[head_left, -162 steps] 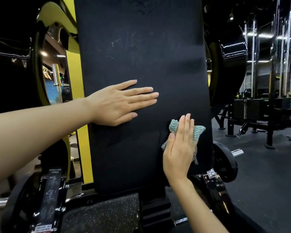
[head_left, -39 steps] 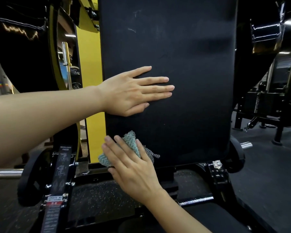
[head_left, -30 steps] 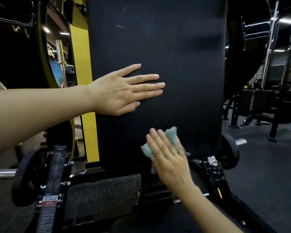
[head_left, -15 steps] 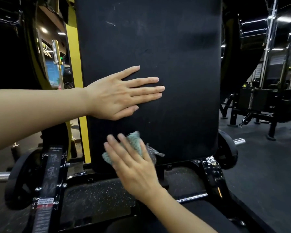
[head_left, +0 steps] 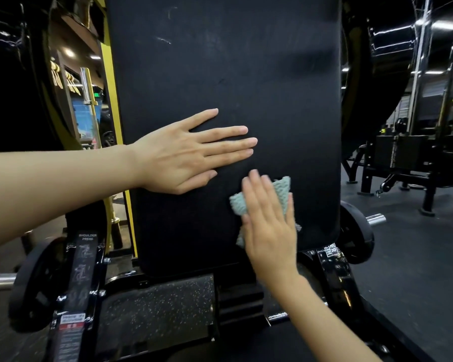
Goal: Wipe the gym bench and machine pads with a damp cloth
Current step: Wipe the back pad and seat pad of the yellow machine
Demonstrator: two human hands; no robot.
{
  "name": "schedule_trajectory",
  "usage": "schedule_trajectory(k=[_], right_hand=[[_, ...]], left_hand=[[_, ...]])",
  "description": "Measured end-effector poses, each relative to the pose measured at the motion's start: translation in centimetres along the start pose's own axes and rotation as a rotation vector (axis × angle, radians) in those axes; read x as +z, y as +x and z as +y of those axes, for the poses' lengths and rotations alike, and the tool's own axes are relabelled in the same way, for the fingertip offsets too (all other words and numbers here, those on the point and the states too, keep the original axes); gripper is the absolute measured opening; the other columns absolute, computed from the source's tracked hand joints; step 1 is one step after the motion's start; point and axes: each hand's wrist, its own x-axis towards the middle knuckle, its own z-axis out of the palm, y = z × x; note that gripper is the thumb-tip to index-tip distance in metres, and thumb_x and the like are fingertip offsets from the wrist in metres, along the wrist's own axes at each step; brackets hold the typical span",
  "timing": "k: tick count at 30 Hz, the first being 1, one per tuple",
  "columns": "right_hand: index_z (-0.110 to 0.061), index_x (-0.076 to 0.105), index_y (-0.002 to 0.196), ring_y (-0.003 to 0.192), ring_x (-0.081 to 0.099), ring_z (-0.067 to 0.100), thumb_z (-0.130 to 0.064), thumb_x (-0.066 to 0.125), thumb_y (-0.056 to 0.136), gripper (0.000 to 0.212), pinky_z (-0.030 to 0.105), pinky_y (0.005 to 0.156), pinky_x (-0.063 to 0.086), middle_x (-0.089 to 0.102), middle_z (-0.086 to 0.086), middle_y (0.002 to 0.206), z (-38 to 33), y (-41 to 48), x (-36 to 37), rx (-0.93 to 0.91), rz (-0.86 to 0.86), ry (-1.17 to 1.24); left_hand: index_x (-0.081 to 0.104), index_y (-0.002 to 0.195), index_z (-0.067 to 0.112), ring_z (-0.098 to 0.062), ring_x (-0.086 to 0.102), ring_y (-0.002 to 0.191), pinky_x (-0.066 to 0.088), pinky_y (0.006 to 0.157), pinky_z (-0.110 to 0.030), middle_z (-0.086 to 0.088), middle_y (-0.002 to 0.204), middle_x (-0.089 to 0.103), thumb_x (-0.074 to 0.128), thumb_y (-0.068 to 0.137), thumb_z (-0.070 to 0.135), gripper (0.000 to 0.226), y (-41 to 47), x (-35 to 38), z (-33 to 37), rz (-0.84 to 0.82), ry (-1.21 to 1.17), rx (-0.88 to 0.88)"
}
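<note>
Left hand (head_left: 178, 155): grip apart, fingers straight, palm flat on the upright black back pad (head_left: 233, 69), mid-height, toward its left edge. Right hand (head_left: 268, 226): grip apart, fingers straight, slightly blurred, pressing the teal cloth (head_left: 283, 188) flat against the pad toward its lower right corner. The cloth sits just below the left fingertips and shows past the right fingers.

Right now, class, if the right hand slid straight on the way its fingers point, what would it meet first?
Probably the fingertips of the left hand, just above on the pad; the right hand, flat on the cloth, points up at them.
</note>
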Motion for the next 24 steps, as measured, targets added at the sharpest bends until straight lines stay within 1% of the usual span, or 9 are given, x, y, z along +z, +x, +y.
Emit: schedule_trajectory(k=[2,4,6,8,12,14,16,19,24], right_hand=[[-0.016,0.03,0.153,0.15,0.018,0.014,-0.025,0.029,0.105,0.048,0.048,0.122,0.014,0.026,-0.001,0.161,0.9,0.3,-0.2,0.103,0.038,0.02],[-0.012,0.031,0.152,0.15,0.02,0.018,-0.023,0.029,0.105,0.048,0.054,0.119,0.022,0.027,0.002,0.16,0.6,0.4,-0.1,0.169,0.077,0.042],[-0.01,0.032,0.152,0.151,0.019,0.019,-0.021,0.03,0.105,0.049,0.054,0.118,0.023,0.025,0.002,0.16,-0.6,0.3,0.3,0.202,0.102,0.07],[-0.01,0.033,0.152,0.151,0.018,0.02,-0.021,0.03,0.105,0.049,0.052,0.12,0.018,0.025,0.002,0.161,-2.3,-0.5,0.6,0.173,0.084,0.108],[-0.016,0.03,0.152,0.15,0.02,0.016,-0.022,0.035,0.103,0.05,0.046,0.12,0.013,0.028,-0.001,0.161,-4.4,-3.3,1.2,-0.042,-0.037,0.105],[-0.018,0.03,0.152,0.149,0.022,0.013,-0.023,0.038,0.102,0.051,0.042,0.12,0.017,0.029,-0.002,0.16,-3.7,-3.8,1.1,-0.153,-0.067,0.057],[-0.019,0.031,0.152,0.148,0.024,0.011,-0.022,0.04,0.101,0.052,0.041,0.118,0.024,0.029,-0.004,0.159,-2.1,-3.6,0.7,-0.216,-0.081,0.036],[-0.019,0.029,0.152,0.148,0.024,0.011,-0.022,0.039,0.101,0.052,0.042,0.113,0.03,0.029,-0.003,0.159,0.9,-3.7,-0.2,-0.177,-0.08,0.036],[-0.018,0.025,0.154,0.15,0.021,0.015,-0.025,0.03,0.103,0.051,0.048,0.115,0.028,0.027,-0.002,0.16,6.2,-4.1,-1.4,-0.056,-0.037,-0.015]], left_hand=[[0.015,0.159,0.016,-0.019,0.009,0.153,0.012,0.122,-0.054,0.001,0.166,0.011,0.02,0.101,0.034,0.061,0.0,0.1,0.1,0.0,-0.003,-0.003],[0.015,0.159,0.016,-0.019,0.009,0.153,0.011,0.122,-0.054,0.0,0.166,0.011,0.02,0.101,0.034,0.061,0.0,0.1,0.2,0.001,-0.001,-0.005],[0.015,0.159,0.015,-0.019,0.01,0.153,0.011,0.122,-0.054,0.0,0.166,0.011,0.02,0.101,0.034,0.061,0.1,0.1,0.2,0.005,0.0,-0.006],[0.016,0.158,0.015,-0.019,0.01,0.153,0.011,0.122,-0.054,-0.001,0.166,0.012,0.021,0.101,0.034,0.061,0.2,0.1,0.2,0.008,-0.003,-0.009],[0.015,0.159,0.014,-0.019,0.009,0.153,0.012,0.121,-0.055,0.0,0.166,0.01,0.022,0.1,0.034,0.062,0.4,0.1,0.4,-0.006,0.004,-0.006],[0.014,0.159,0.014,-0.019,0.008,0.153,0.012,0.122,-0.055,0.0,0.166,0.01,0.023,0.1,0.034,0.062,0.5,0.0,0.5,-0.012,0.002,-0.006],[0.013,0.159,0.014,-0.019,0.007,0.154,0.012,0.122,-0.055,-0.001,0.167,0.009,0.022,0.101,0.034,0.062,0.6,-0.1,0.5,-0.013,-0.001,-0.003],[0.013,0.159,0.014,-0.02,0.008,0.153,0.012,0.122,-0.055,-0.001,0.167,0.009,0.022,0.101,0.034,0.062,0.8,0.0,0.6,-0.013,0.0,-0.003],[0.016,0.158,0.014,-0.02,0.01,0.153,0.012,0.122,-0.055,-0.001,0.166,0.011,0.022,0.1,0.034,0.062,1.2,0.1,1.0,-0.01,-0.002,-0.006]])
